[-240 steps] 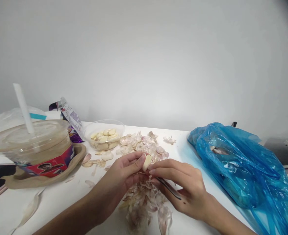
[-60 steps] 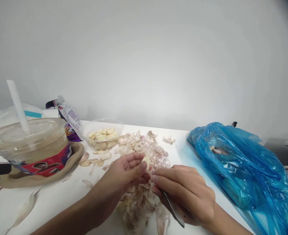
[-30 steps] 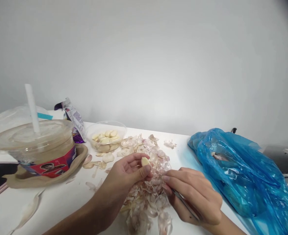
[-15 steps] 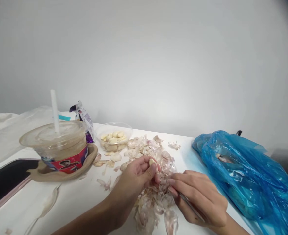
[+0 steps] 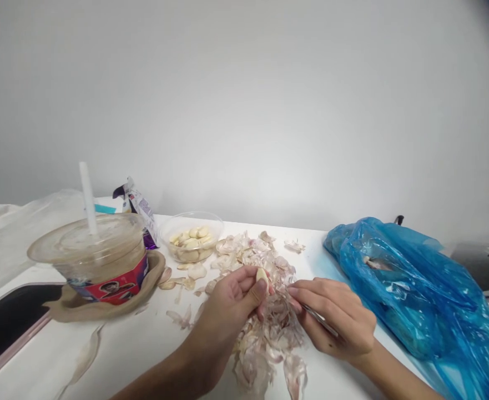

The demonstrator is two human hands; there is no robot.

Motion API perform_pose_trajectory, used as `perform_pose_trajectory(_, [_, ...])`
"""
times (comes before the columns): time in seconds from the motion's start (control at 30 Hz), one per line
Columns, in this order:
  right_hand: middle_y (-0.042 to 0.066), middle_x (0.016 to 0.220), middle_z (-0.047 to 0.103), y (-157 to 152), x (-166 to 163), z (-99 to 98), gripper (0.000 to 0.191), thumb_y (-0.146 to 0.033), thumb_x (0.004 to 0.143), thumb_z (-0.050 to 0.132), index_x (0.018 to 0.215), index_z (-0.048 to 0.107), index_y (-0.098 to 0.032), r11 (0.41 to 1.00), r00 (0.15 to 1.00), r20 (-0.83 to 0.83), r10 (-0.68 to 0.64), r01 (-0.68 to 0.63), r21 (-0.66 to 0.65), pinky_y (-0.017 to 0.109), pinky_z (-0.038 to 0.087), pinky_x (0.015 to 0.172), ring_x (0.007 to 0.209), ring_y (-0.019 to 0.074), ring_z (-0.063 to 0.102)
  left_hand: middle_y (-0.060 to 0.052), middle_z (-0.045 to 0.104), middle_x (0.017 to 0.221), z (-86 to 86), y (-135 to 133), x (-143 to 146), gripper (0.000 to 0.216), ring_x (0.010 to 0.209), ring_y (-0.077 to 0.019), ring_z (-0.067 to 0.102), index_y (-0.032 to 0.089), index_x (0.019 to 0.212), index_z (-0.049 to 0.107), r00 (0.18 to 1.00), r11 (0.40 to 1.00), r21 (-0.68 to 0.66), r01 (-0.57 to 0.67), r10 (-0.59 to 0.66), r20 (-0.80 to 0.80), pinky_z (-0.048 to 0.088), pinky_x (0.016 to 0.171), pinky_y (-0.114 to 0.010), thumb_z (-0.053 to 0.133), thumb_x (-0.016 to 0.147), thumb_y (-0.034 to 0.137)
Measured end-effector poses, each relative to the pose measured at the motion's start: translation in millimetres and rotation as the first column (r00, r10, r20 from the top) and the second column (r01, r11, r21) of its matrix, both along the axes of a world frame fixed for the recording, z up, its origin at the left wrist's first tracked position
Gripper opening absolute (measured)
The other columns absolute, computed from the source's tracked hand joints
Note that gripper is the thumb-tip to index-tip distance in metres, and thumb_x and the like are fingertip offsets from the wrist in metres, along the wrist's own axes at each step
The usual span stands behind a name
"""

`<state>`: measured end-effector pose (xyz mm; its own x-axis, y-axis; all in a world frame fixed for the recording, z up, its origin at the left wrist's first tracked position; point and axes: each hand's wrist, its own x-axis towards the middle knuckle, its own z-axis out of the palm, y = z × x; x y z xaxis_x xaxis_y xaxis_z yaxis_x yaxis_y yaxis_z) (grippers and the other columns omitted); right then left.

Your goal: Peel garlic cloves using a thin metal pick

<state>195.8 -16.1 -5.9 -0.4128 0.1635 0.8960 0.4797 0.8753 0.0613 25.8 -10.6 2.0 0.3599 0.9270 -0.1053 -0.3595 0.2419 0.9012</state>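
My left hand [image 5: 238,297] pinches a pale garlic clove [image 5: 262,276] between thumb and fingers, above a heap of papery garlic skins [image 5: 269,333]. Just to the right, my right hand [image 5: 336,316] is closed around a thin metal tool [image 5: 321,319], perhaps a small knife; its tip is hidden by the fingers and skins. Peeled cloves [image 5: 192,239] fill part of a clear plastic bowl [image 5: 173,225] beyond the left hand. A few loose cloves and skin pieces [image 5: 196,270] lie in front of the bowl.
At left, a lidded drink cup [image 5: 115,278] with a white straw stands in a cardboard holder [image 5: 69,311], beside a dark phone or tablet [image 5: 11,316]. A purple wrapper [image 5: 142,214] is behind it. A blue plastic bag [image 5: 398,289] covers the right side.
The right hand has shifted slightly up and left with the tool. The clove now stands more upright and shows more in the left hand's pinch. The camera view has shifted a little.
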Motion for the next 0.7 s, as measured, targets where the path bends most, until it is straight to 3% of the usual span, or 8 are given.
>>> perform_pose_trajectory(0.17, [0.009, 0.077, 0.066, 0.1, -3.1, -6.3, 0.023, -0.004, 0.072, 0.058, 0.094, 0.06, -0.009, 1.0, 0.998, 0.051, -0.024, 0.024, 0.001, 0.026, 0.051, 0.052, 0.065, 0.0148, 0.062, 0.007, 0.046, 0.052, 0.4, 1.2, -2.6, 0.01, 0.049, -0.0054, 0.038, 0.017, 0.077, 0.054, 0.999, 0.997, 0.071, -0.007, 0.004, 0.044, 0.036, 0.055, -0.017, 0.059, 0.078, 0.026])
perform_pose_trajectory(0.37, [0.01, 0.08, 0.067, -0.9, -3.3, -8.6, 0.023, -0.005, 0.072, 0.058, 0.094, 0.06, -0.008, 1.0, 0.995, 0.098, -0.021, 0.021, 0.002, 0.025, 0.051, 0.053, 0.068, 0.0154, 0.063, 0.006, 0.048, 0.053, -3.9, -1.4, 1.3, 0.013, 0.051, -0.0067, 0.043, 0.018, 0.073, 0.05, 1.0, 0.998, 0.064, 0.008, -0.009, 0.023, 0.039, 0.058, -0.019, 0.059, 0.077, 0.025])
perform_pose_trajectory(0.6, [0.008, 0.073, 0.066, 5.2, -0.4, -4.9, 0.021, -0.003, 0.072, 0.058, 0.091, 0.06, -0.008, 0.998, 0.998, -0.006, -0.059, 0.059, 0.026, 0.024, 0.05, 0.051, 0.063, 0.0142, 0.062, 0.009, 0.045, 0.048, -4.9, -0.1, 0.3, 0.012, 0.043, -0.0037, 0.032, 0.017, 0.075, 0.052, 1.0, 0.999, 0.046, -0.015, 0.015, -0.001, 0.027, 0.043, -0.013, 0.061, 0.076, 0.025])
perform_pose_trajectory(0.7, [0.008, 0.072, 0.066, 4.8, -3.9, -4.4, 0.018, -0.005, 0.074, 0.055, 0.091, 0.06, -0.008, 0.998, 0.998, 0.014, -0.065, 0.065, 0.028, 0.024, 0.05, 0.051, 0.064, 0.0138, 0.062, 0.009, 0.044, 0.047, -3.8, -0.9, 0.2, 0.015, 0.043, -0.0039, 0.032, 0.016, 0.075, 0.052, 1.0, 0.999, 0.038, -0.019, 0.019, -0.005, 0.028, 0.044, -0.013, 0.061, 0.075, 0.028])
